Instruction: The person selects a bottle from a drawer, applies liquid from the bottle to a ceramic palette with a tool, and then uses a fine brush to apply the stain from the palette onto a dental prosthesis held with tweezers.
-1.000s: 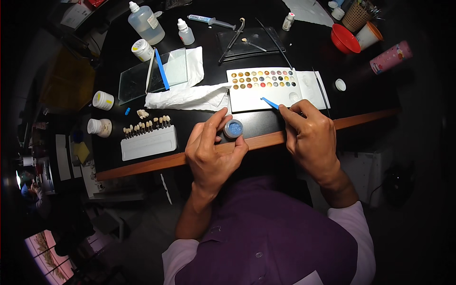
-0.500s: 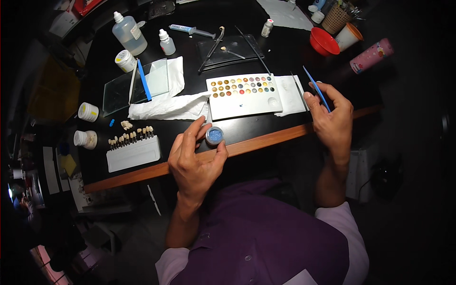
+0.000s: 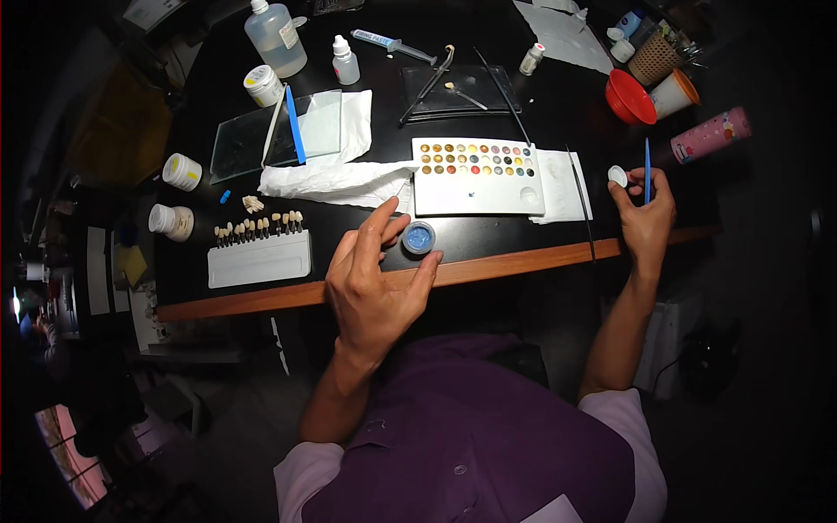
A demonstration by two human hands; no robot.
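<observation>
Reader: Where is the small jar, and what is the left hand doing?

Author: The small jar (image 3: 418,238), open and showing blue contents, sits near the wooden edge (image 3: 523,262) of the dark table (image 3: 602,131), just below the white palette (image 3: 445,202). The left hand (image 3: 373,292) curls about it, pinching it between thumb and fingers; whether its base rests on the tabletop cannot be told.

Reader: And the right?

Author: The right hand (image 3: 648,209) grips a thin blue stick (image 3: 648,166), which points upright in the view. Its thumb also meets the white lid (image 3: 617,175); whether the lid is pinched or merely touched is unclear.

Reader: What appears done?

Author: The jar is uncapped, and a small blue dab (image 3: 472,194) lies on the bare part of the palette, below the rows of coloured spots (image 3: 473,159). By its colour, the dab probably comes from the jar.

Reader: And what is not done?

Author: The lid is off the jar and well apart from it, to the right beyond the white paper (image 3: 561,187). The dab is a compact speck, apparently unspread, apart from the spots.
</observation>
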